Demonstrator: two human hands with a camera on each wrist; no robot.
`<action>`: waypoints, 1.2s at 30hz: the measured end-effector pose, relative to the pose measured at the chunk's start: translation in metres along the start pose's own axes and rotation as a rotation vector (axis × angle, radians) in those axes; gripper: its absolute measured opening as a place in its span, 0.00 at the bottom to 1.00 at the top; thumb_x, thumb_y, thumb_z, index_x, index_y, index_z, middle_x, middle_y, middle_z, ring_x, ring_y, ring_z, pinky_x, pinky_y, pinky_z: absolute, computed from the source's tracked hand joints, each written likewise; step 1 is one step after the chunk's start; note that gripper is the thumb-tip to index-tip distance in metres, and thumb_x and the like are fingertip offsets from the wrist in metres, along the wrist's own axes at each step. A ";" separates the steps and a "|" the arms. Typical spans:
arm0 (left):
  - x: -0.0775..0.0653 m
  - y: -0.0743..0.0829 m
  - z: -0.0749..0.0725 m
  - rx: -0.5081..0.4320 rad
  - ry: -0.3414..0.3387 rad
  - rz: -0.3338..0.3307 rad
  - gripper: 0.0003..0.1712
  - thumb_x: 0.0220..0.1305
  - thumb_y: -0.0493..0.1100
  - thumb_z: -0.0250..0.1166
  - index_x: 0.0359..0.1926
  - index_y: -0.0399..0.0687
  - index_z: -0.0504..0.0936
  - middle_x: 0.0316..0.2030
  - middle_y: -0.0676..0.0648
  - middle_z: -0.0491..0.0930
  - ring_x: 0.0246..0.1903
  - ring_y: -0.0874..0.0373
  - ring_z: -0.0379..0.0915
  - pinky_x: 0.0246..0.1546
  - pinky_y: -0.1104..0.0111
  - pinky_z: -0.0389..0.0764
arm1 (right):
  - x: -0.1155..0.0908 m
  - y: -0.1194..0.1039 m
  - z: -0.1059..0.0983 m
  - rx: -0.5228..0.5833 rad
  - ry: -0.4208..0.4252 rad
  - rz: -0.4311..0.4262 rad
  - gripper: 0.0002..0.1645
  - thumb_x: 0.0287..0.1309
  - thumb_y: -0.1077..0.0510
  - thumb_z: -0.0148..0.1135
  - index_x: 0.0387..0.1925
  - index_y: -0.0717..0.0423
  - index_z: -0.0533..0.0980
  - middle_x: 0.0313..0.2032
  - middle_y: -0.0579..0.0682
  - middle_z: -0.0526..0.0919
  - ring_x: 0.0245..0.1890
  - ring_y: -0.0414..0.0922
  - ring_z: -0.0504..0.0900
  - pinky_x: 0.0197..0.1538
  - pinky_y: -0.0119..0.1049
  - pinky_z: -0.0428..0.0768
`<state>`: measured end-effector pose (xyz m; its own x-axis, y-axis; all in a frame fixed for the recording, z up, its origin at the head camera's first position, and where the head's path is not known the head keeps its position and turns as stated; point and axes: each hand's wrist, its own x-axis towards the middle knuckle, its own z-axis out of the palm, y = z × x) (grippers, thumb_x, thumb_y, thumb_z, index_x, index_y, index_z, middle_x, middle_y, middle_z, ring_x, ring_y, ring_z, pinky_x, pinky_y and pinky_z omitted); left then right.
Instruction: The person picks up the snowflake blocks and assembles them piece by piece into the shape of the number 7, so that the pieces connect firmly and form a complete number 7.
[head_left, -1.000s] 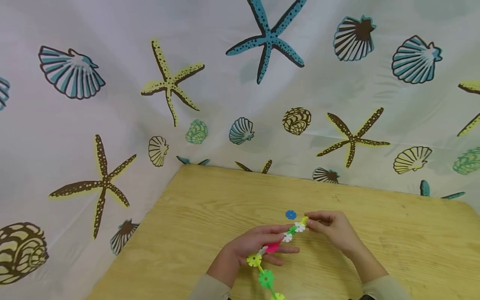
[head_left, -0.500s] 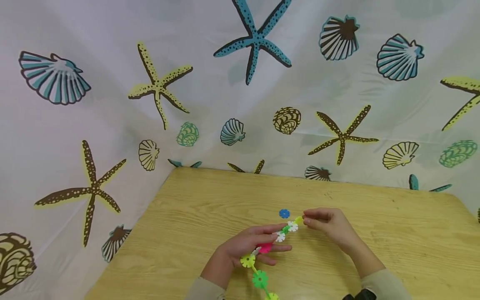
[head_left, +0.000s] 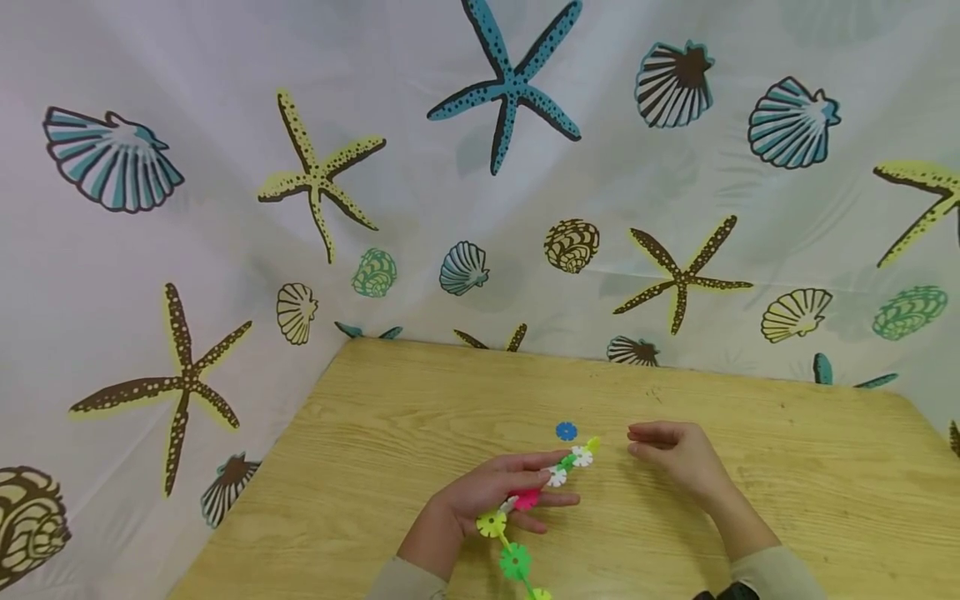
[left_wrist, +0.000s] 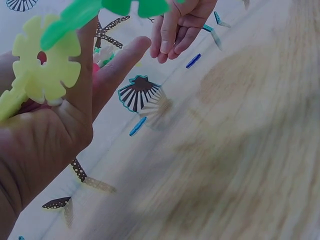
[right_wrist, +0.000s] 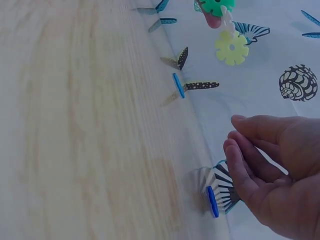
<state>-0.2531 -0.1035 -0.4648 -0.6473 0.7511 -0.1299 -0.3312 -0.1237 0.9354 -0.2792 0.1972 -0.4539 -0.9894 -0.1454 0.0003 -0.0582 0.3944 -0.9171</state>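
A chain of notched plastic flower discs, in yellow, green, white and pink, runs across my left hand (head_left: 498, 487). That hand holds it between thumb and index finger, the other fingers spread beneath. A yellow disc (head_left: 593, 444) forms the chain's far tip, beside a white disc (head_left: 581, 456). Towards me hang another yellow disc (head_left: 491, 523) and a green disc (head_left: 515, 562); the chain's near end leaves the view. To the right of the tip, my right hand (head_left: 678, 458) is apart from the chain, fingers loosely bent with nothing between them.
A blue notched disc (head_left: 566, 431) lies on the wooden table (head_left: 420, 400) just beyond the chain's tip. A white cloth (head_left: 450, 192) printed with starfish and shells hangs along the table's back and left edges.
My right hand has let go of the yellow disc at the chain's tip and drawn away to the right. The left hand keeps its hold on the chain. The head view has shifted slightly.
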 end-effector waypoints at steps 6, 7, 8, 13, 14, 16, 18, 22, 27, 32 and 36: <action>0.001 0.000 0.001 -0.006 -0.010 0.006 0.28 0.77 0.44 0.52 0.75 0.52 0.64 0.77 0.40 0.55 0.64 0.51 0.74 0.39 0.71 0.86 | -0.001 0.008 -0.013 -0.090 0.060 0.020 0.24 0.64 0.60 0.66 0.59 0.67 0.77 0.56 0.62 0.83 0.55 0.53 0.84 0.45 0.23 0.81; 0.001 0.000 0.001 -0.008 -0.010 0.006 0.28 0.77 0.45 0.52 0.75 0.52 0.64 0.77 0.41 0.55 0.64 0.51 0.74 0.39 0.71 0.86 | -0.001 0.010 -0.014 -0.096 0.069 0.024 0.24 0.64 0.60 0.66 0.59 0.67 0.77 0.55 0.63 0.83 0.55 0.54 0.84 0.45 0.23 0.81; 0.001 0.000 0.000 -0.007 -0.010 0.006 0.28 0.77 0.45 0.52 0.75 0.52 0.64 0.77 0.41 0.55 0.64 0.52 0.74 0.39 0.71 0.86 | -0.001 0.011 -0.016 -0.097 0.074 0.028 0.25 0.64 0.60 0.66 0.59 0.68 0.77 0.55 0.63 0.83 0.55 0.55 0.84 0.45 0.24 0.81; 0.001 0.000 -0.001 -0.022 -0.009 0.001 0.28 0.77 0.45 0.52 0.75 0.51 0.64 0.77 0.40 0.54 0.63 0.52 0.75 0.38 0.72 0.86 | -0.003 0.018 -0.021 -0.078 0.091 0.072 0.27 0.64 0.62 0.66 0.61 0.71 0.74 0.57 0.65 0.82 0.57 0.57 0.82 0.45 0.24 0.82; 0.001 0.000 -0.001 -0.025 -0.010 0.000 0.28 0.77 0.44 0.52 0.75 0.51 0.64 0.77 0.40 0.54 0.63 0.52 0.75 0.38 0.72 0.86 | -0.003 0.019 -0.021 -0.073 0.095 0.081 0.27 0.64 0.62 0.66 0.61 0.71 0.74 0.57 0.65 0.81 0.57 0.57 0.81 0.45 0.24 0.82; 0.000 0.000 -0.001 -0.030 -0.011 -0.001 0.28 0.77 0.45 0.53 0.75 0.51 0.64 0.77 0.40 0.54 0.63 0.52 0.75 0.38 0.73 0.86 | -0.003 0.019 -0.022 -0.073 0.109 0.090 0.28 0.63 0.63 0.67 0.62 0.70 0.74 0.58 0.65 0.81 0.59 0.59 0.80 0.45 0.23 0.81; 0.000 0.000 -0.001 -0.031 -0.012 0.000 0.28 0.77 0.45 0.53 0.75 0.52 0.64 0.77 0.41 0.54 0.63 0.52 0.75 0.38 0.73 0.86 | -0.002 0.019 -0.023 -0.076 0.124 0.100 0.28 0.62 0.63 0.67 0.62 0.69 0.74 0.59 0.64 0.80 0.60 0.59 0.79 0.45 0.22 0.80; -0.001 0.001 -0.001 -0.033 -0.010 0.001 0.28 0.77 0.45 0.53 0.75 0.52 0.65 0.77 0.42 0.56 0.63 0.52 0.75 0.38 0.73 0.86 | 0.002 0.020 -0.025 -0.078 0.138 0.121 0.28 0.61 0.64 0.67 0.62 0.68 0.74 0.60 0.64 0.80 0.61 0.59 0.77 0.47 0.23 0.80; -0.001 0.001 -0.001 -0.034 -0.010 0.001 0.29 0.76 0.46 0.54 0.75 0.52 0.64 0.77 0.40 0.55 0.63 0.52 0.75 0.38 0.72 0.86 | 0.006 0.025 -0.028 -0.073 0.142 0.143 0.30 0.57 0.66 0.71 0.60 0.71 0.74 0.58 0.66 0.80 0.60 0.61 0.78 0.50 0.29 0.82; -0.002 0.001 -0.002 -0.033 -0.010 0.003 0.29 0.76 0.47 0.55 0.75 0.52 0.64 0.77 0.40 0.55 0.63 0.52 0.75 0.38 0.72 0.86 | 0.009 0.029 -0.028 -0.085 0.141 0.147 0.32 0.51 0.67 0.74 0.58 0.73 0.75 0.54 0.67 0.82 0.56 0.61 0.81 0.48 0.32 0.84; -0.001 0.001 -0.003 -0.035 -0.012 -0.002 0.30 0.76 0.47 0.55 0.75 0.51 0.64 0.76 0.39 0.56 0.63 0.53 0.75 0.38 0.72 0.86 | 0.011 0.028 -0.028 -0.102 0.149 0.138 0.31 0.49 0.69 0.75 0.56 0.74 0.76 0.52 0.68 0.84 0.50 0.58 0.85 0.45 0.32 0.85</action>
<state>-0.2543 -0.1065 -0.4649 -0.6384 0.7591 -0.1274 -0.3567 -0.1451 0.9229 -0.2957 0.2320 -0.4688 -0.9972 0.0486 -0.0562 0.0729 0.4925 -0.8673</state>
